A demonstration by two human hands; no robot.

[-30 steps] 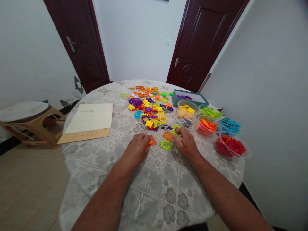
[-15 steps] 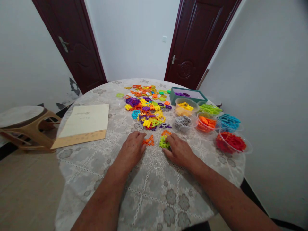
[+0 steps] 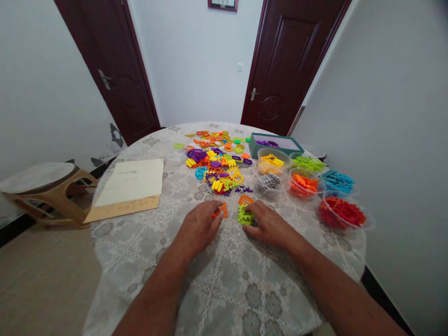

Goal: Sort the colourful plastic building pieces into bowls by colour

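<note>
My left hand (image 3: 199,228) is closed, thumb and fingers pinching an orange openwork plastic building piece (image 3: 224,211) low over the table; the fingers hide part of it. Across a small gap, my right hand (image 3: 269,225) grips a lime-green notched building piece (image 3: 244,216) between thumb and fingers. An orange frame-shaped piece (image 3: 246,199) lies just beyond the green one; whether the two are joined I cannot tell. Farther back spreads a heap of mixed coloured pieces (image 3: 219,175), with yellow, purple, orange and blue ones among them.
At the right stand clear tubs with yellow, grey, orange, green, blue and red pieces (image 3: 343,212), beside a green box (image 3: 271,151) holding purple ones. Paper sheets (image 3: 129,182) lie at the left on the patterned tablecloth (image 3: 224,289). A wooden stool (image 3: 52,196) stands left.
My left thumb has come round onto the orange piece, which now shows less. My right hand keeps its grip on the green piece. The whole view has shifted slightly.
</note>
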